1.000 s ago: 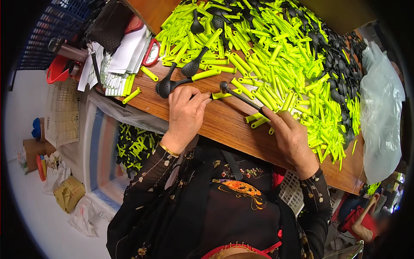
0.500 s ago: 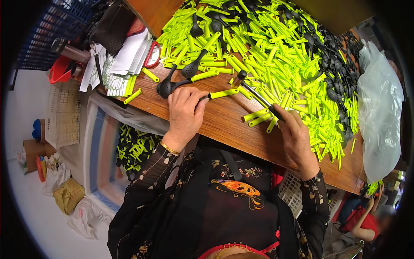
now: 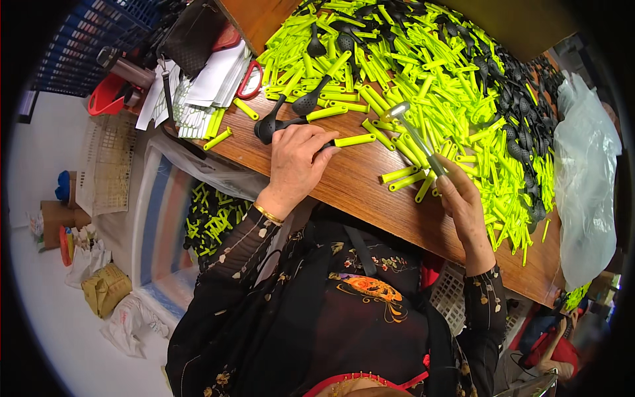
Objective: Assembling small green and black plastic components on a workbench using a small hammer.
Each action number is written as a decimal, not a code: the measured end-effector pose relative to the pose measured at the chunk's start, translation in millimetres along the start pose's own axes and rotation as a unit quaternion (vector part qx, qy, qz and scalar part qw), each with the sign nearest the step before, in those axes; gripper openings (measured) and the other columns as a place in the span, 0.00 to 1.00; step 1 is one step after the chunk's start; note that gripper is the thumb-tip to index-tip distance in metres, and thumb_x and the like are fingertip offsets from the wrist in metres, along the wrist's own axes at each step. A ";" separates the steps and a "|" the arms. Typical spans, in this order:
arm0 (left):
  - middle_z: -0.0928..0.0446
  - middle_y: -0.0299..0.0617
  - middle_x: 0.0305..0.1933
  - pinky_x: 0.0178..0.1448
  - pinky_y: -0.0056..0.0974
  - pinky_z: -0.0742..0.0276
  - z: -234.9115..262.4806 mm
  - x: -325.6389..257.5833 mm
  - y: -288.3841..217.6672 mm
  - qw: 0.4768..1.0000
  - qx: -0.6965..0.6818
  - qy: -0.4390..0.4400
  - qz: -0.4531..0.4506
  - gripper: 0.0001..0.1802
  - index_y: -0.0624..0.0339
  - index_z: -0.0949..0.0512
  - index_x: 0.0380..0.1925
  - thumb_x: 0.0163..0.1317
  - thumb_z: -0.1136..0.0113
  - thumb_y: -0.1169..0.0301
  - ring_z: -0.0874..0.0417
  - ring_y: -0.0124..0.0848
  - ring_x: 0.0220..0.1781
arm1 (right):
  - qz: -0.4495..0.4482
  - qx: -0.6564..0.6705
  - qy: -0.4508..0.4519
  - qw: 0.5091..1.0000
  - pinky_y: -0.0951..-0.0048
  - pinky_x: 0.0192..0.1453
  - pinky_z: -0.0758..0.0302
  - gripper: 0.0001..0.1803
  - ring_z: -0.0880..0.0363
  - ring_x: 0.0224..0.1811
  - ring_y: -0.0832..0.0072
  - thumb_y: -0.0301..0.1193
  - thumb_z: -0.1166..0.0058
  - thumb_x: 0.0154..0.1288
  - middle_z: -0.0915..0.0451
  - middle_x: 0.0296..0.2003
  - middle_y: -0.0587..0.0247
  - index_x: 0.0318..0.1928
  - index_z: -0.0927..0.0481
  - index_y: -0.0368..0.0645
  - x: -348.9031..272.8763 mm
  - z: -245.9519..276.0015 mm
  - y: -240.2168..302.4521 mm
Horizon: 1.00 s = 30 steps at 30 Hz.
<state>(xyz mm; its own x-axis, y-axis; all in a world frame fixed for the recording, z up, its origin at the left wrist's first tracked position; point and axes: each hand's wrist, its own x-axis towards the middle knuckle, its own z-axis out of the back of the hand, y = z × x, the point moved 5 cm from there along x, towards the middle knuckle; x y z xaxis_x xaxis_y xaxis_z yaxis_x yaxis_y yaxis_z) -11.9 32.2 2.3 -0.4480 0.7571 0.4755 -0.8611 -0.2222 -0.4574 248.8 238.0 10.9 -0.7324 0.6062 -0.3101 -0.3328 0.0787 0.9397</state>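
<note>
Pinches with the left hand, fingers bent close together, the black shank of a utensil just inside the front edge of the table. Points its green handle to the right, long axis at a slant to that edge; keeps its black head hidden under the fingers. Cannot tell whether shank and tabletop touch. Grips with the right hand, thumb against curled fingers, the near end of a hammer. Slants that long axis away from the front edge and leftward, striking end over green handles; glints too brightly there for a sharp outline. Bears, just left of the right hand, a few loose handles. Carries, beyond the left hand, black spoons with green handles aimed rightward, some steeply toward the far edge. Crowds farther back into a heap of green handles, with black heads toward the right edge, too tangled to separate. Ends at the right beside a cloudy plastic bag; meets behind the heap a brown panel, cut off at the top.
</note>
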 end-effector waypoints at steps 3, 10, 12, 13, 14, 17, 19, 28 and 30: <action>0.16 0.34 0.45 0.60 0.46 0.32 -2.2 3.9 2.9 0.999 -0.020 0.013 0.023 0.15 0.53 0.11 0.50 0.64 0.25 0.66 0.18 0.38 0.54 | 0.021 -0.020 -0.003 1.000 0.85 0.31 0.45 0.27 0.40 0.29 0.91 0.39 0.42 0.83 0.26 0.35 0.83 0.76 0.23 0.48 -1.4 0.1 -2.7; 0.15 0.35 0.45 0.59 0.45 0.31 2.8 -3.4 -0.3 1.000 -0.016 0.002 0.006 0.12 0.55 0.12 0.47 0.64 0.26 0.70 0.16 0.39 0.52 | 0.008 0.019 -0.003 1.000 0.85 0.39 0.38 0.26 0.36 0.36 0.90 0.33 0.43 0.84 0.24 0.40 0.79 0.77 0.25 0.44 -3.8 7.8 -0.3; 0.14 0.36 0.43 0.59 0.45 0.29 9.9 -6.8 -3.5 1.000 -0.006 -0.022 -0.013 0.11 0.56 0.12 0.46 0.64 0.27 0.71 0.15 0.39 0.51 | 0.051 -0.036 -0.013 0.998 0.80 0.50 0.27 0.25 0.24 0.44 0.84 0.31 0.43 0.83 0.17 0.46 0.72 0.76 0.23 0.42 -3.9 9.3 0.1; 0.13 0.37 0.43 0.59 0.45 0.27 11.1 -8.5 -0.8 0.999 -0.020 -0.022 -0.016 0.11 0.56 0.11 0.46 0.64 0.27 0.72 0.14 0.39 0.50 | 0.054 -0.034 -0.012 0.998 0.80 0.50 0.27 0.25 0.24 0.44 0.84 0.31 0.43 0.83 0.17 0.46 0.72 0.76 0.23 0.42 -2.9 7.0 -0.9; 0.13 0.37 0.42 0.58 0.45 0.25 11.1 -9.5 2.3 0.999 -0.034 -0.019 -0.015 0.11 0.56 0.11 0.46 0.64 0.27 0.73 0.14 0.39 0.49 | 0.110 -0.074 -0.014 0.991 0.75 0.57 0.25 0.24 0.21 0.51 0.79 0.30 0.42 0.82 0.15 0.51 0.66 0.74 0.22 0.40 -0.4 3.3 4.3; 0.11 0.38 0.42 0.56 0.45 0.22 8.5 -13.6 7.6 0.998 -0.039 -0.045 -0.034 0.12 0.56 0.10 0.47 0.63 0.27 0.74 0.13 0.39 0.47 | 0.182 -0.139 -0.006 0.973 0.68 0.67 0.24 0.23 0.16 0.61 0.70 0.28 0.41 0.81 0.13 0.58 0.56 0.72 0.21 0.38 -0.7 -10.7 21.3; 0.11 0.39 0.46 0.56 0.44 0.22 8.9 -16.6 8.4 0.998 -0.026 -0.035 -0.041 0.13 0.56 0.10 0.48 0.63 0.27 0.75 0.12 0.40 0.49 | 0.204 -0.157 0.003 0.966 0.66 0.68 0.23 0.22 0.14 0.62 0.65 0.28 0.41 0.80 0.12 0.59 0.50 0.70 0.19 0.37 -1.9 -21.6 31.7; 0.13 0.35 0.53 0.64 0.49 0.30 26.5 -5.2 5.8 0.995 0.054 -0.061 -0.055 0.14 0.53 0.11 0.48 0.62 0.26 0.70 0.17 0.39 0.59 | 0.217 -0.148 -0.008 0.965 0.66 0.66 0.22 0.22 0.14 0.59 0.66 0.26 0.40 0.80 0.12 0.56 0.51 0.70 0.20 0.37 7.1 -25.9 33.1; 0.14 0.35 0.51 0.66 0.50 0.32 29.4 6.1 19.2 0.992 0.087 -0.081 -0.038 0.14 0.52 0.12 0.48 0.62 0.26 0.69 0.19 0.39 0.60 | 0.209 -0.149 -0.008 0.966 0.66 0.66 0.22 0.22 0.14 0.59 0.66 0.27 0.40 0.80 0.12 0.56 0.51 0.70 0.20 0.37 7.2 -25.3 31.9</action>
<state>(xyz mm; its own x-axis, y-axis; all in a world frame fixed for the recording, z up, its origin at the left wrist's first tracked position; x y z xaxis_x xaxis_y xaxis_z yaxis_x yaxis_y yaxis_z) -38.2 14.5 18.5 -0.4006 0.6700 0.6250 -0.9161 -0.2819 -0.2850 217.8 224.8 35.0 -0.8311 0.5483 0.0929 -0.1672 -0.4057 0.8986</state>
